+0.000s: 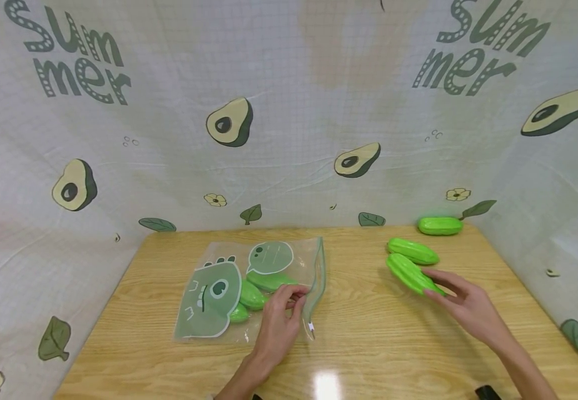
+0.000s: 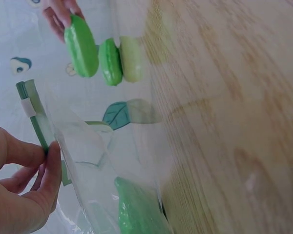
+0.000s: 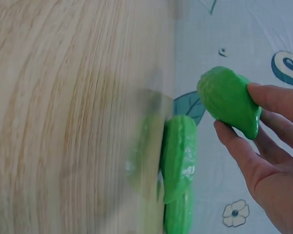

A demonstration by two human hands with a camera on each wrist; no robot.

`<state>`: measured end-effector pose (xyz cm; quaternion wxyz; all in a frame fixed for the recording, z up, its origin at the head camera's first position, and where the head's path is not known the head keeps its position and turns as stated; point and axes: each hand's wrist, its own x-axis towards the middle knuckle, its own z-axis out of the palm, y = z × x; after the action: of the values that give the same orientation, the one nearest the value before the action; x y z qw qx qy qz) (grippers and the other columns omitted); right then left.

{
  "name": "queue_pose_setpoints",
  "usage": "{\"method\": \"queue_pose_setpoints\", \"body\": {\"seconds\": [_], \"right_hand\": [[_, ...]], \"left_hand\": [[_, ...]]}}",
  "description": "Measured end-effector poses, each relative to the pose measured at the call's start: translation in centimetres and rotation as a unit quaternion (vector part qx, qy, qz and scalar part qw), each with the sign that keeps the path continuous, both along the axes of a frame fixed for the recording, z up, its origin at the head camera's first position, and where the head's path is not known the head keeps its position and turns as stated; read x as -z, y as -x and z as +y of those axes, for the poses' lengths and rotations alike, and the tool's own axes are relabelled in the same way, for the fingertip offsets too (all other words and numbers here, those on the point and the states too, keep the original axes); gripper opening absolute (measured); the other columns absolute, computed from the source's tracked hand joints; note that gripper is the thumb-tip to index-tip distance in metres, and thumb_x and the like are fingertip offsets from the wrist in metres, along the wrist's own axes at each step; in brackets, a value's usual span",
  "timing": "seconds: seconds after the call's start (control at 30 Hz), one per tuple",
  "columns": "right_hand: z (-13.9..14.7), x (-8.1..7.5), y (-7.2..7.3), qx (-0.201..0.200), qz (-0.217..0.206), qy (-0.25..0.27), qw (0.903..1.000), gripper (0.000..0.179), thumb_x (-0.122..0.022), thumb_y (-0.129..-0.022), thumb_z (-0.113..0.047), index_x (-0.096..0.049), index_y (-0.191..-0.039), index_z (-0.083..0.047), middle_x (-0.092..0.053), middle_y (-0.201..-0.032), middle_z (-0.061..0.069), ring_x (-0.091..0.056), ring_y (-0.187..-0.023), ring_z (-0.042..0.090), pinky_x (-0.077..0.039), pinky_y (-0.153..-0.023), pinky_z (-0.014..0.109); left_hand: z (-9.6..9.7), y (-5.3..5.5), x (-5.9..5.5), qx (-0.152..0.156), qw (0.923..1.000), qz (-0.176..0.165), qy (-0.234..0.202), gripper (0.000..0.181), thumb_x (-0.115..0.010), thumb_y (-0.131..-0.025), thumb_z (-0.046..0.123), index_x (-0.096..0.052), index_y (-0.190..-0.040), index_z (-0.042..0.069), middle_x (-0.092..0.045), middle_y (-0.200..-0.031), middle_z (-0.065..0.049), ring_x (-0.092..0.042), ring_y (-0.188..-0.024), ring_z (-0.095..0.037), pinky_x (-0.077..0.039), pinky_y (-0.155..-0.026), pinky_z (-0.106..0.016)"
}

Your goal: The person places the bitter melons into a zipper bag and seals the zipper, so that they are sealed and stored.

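My left hand (image 1: 280, 325) pinches the open-side edge of a clear zip bag (image 1: 204, 311) with a green dinosaur print, thumb against fingers. Inside the flat-lying bag are several plump green cucumbers (image 1: 254, 295), partly hidden by the print. A white slider (image 2: 27, 107) sits on the bag's green zip strip in the left wrist view. On the right, my right hand (image 1: 476, 311) grips one ridged, glossy cucumber (image 3: 227, 100) by its end, thumb and fingers on opposite sides. It is raised off the table in the right wrist view.
Just beyond the held cucumber lies another cucumber (image 1: 412, 251) on the wooden table (image 1: 359, 344). A further cucumber (image 1: 441, 225) rests at the back right corner, by the cloth. Patterned cloth (image 1: 289, 183) walls the back and both sides. A black object (image 1: 487, 393) shows at the bottom right.
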<state>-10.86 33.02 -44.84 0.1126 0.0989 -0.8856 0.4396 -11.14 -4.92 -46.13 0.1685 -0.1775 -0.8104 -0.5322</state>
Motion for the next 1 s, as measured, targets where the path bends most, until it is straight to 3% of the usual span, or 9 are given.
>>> {"method": "queue_pose_setpoints", "body": {"seconds": [0.23, 0.57, 1.0], "right_hand": [[-1.1, -0.3, 0.5, -0.014, 0.012, -0.001, 0.9998, 0.045, -0.075, -0.095, -0.009, -0.063, -0.137, -0.004, -0.063, -0.132, 0.009, -0.052, -0.117, -0.013, -0.054, -0.085, 0.011], [-2.1, -0.2, 1.1, -0.036, 0.015, 0.001, 0.9992, 0.046, -0.074, -0.095, -0.008, -0.062, -0.139, -0.006, -0.061, -0.135, 0.020, -0.050, -0.119, -0.015, -0.056, -0.085, 0.013], [-3.7, -0.4, 2.3, -0.070, 0.016, 0.020, 0.9972, 0.047, -0.072, -0.095, -0.003, -0.060, -0.140, -0.003, -0.059, -0.139, 0.022, -0.050, -0.121, -0.013, -0.055, -0.088, 0.015]], "left_hand": [[0.0, 0.0, 0.0, 0.000, 1.0000, -0.005, 0.000, 0.020, -0.068, -0.092, -0.012, -0.072, -0.106, 0.003, -0.069, -0.099, -0.005, -0.067, -0.089, -0.019, -0.062, -0.079, -0.027], [0.1, 0.0, -0.1, -0.004, 1.0000, -0.008, 0.000, 0.018, -0.067, -0.093, -0.010, -0.072, -0.105, 0.002, -0.069, -0.097, -0.005, -0.066, -0.089, -0.018, -0.062, -0.078, -0.027], [0.2, 0.0, 0.1, 0.002, 1.0000, 0.004, -0.006, 0.017, -0.067, -0.093, -0.011, -0.071, -0.104, 0.001, -0.068, -0.097, -0.005, -0.067, -0.088, -0.019, -0.062, -0.078, -0.027]]}}
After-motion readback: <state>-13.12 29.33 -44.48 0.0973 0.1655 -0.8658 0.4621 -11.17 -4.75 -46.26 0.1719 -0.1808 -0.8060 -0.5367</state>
